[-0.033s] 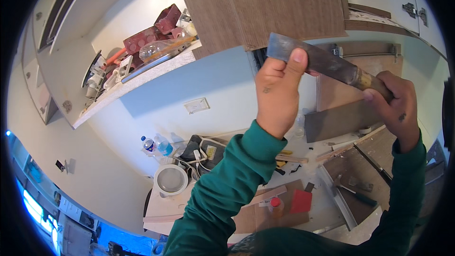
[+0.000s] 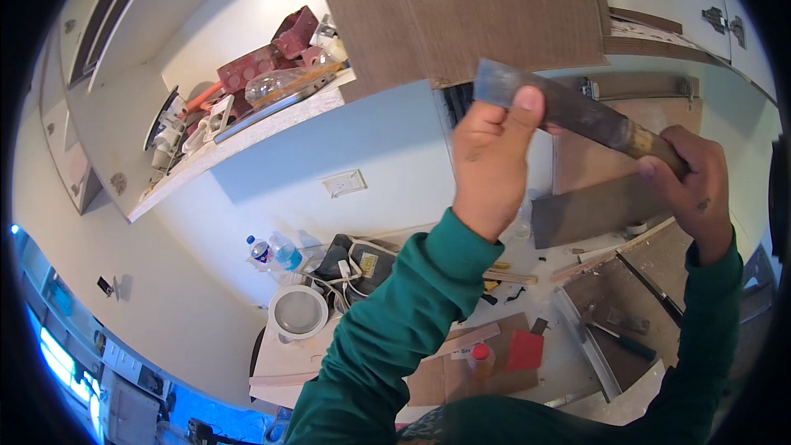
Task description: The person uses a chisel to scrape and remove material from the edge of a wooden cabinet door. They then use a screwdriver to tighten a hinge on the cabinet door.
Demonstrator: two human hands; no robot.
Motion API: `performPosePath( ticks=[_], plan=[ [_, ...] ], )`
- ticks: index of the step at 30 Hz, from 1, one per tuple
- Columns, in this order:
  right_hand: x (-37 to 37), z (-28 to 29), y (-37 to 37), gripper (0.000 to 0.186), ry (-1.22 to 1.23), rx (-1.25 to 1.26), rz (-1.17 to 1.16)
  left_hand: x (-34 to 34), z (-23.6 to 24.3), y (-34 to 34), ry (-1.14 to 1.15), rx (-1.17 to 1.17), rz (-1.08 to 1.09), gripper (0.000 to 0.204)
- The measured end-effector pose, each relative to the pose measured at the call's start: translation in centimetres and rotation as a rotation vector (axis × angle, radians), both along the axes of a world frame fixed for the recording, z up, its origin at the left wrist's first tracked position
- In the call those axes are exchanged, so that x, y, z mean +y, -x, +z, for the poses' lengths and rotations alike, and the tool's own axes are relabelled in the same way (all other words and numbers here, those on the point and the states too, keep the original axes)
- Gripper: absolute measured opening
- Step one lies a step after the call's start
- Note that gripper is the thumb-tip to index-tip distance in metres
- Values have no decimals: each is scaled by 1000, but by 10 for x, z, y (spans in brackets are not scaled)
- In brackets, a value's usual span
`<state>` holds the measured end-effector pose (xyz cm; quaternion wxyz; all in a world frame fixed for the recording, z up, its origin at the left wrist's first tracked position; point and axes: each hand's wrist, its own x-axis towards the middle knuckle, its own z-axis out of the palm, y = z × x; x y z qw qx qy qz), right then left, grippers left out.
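Both my hands hold a wide chisel up in front of the cabinet. Its flat dark blade has a paler, bluish end at the upper left, and a yellowish band marks where the blade meets the handle. My left hand is closed on the blade near that end, the thumb lying along its face. Around the handle at the lower right, the fingers of my right hand are wrapped. The far tip of the handle is hidden in that hand.
A brown wood panel hangs above the hands. At upper left, an open shelf carries red boxes and a plastic bottle. On the worktop below are a round white lamp, a hammer, a red-capped bottle and a red piece.
My left hand and the blade end of the chisel have shifted slightly to the right. The grip of both hands is the same.
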<state>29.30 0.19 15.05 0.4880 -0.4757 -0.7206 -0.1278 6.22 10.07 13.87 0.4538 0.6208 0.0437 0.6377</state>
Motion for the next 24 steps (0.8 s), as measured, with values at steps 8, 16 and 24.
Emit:
performPosePath(
  ticks=[8,16,24],
  plan=[
    [-2,-2,-1,40,-44,-39,-23,4,-2,-3,9,-26,-23,32],
    [-3,2,4,38,-54,-20,-40,6,5,4,-21,-50,-9,33],
    [4,-5,2,36,-89,6,12,3,4,6,-37,-39,67,35]
  ],
)
